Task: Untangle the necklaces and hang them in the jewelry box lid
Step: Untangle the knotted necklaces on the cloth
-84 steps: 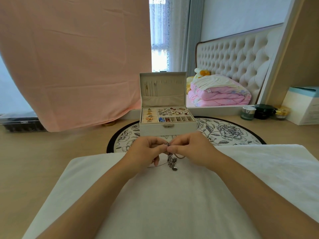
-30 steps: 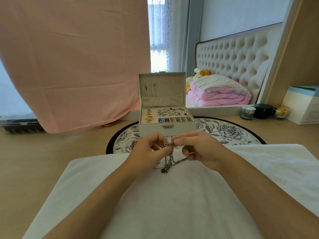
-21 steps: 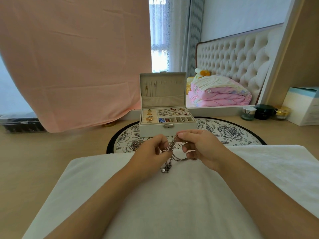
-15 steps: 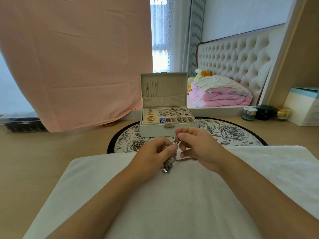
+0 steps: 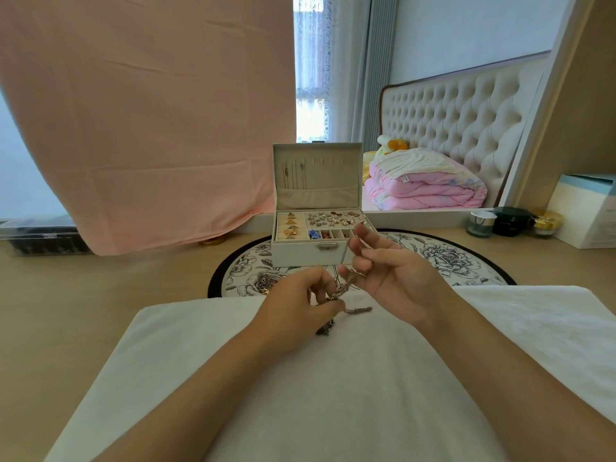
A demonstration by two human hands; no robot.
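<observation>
A tangle of silver necklaces (image 5: 337, 294) hangs just above the white towel (image 5: 300, 388). My left hand (image 5: 296, 311) pinches the tangle from the left. To its right, my right hand (image 5: 393, 278) is turned palm up with fingers spread, and a thin chain rises taut from the tangle to its upper fingertips. Behind them, the beige jewelry box (image 5: 300, 253) stands open. Its upright lid (image 5: 326, 175) has a few chains hanging at the left. The tray holds rings and earrings.
The box sits on a round floral mat (image 5: 440, 258), where a small brownish heap of chain (image 5: 265, 283) lies at the left. Jars (image 5: 480, 223) and a carton (image 5: 586, 211) stand at the right. A pink cloth (image 5: 150, 128) hangs at the back left.
My right hand has opened out and lifted up and right, drawing one thin chain out of the tangle. My left hand keeps its pinch and has dropped slightly.
</observation>
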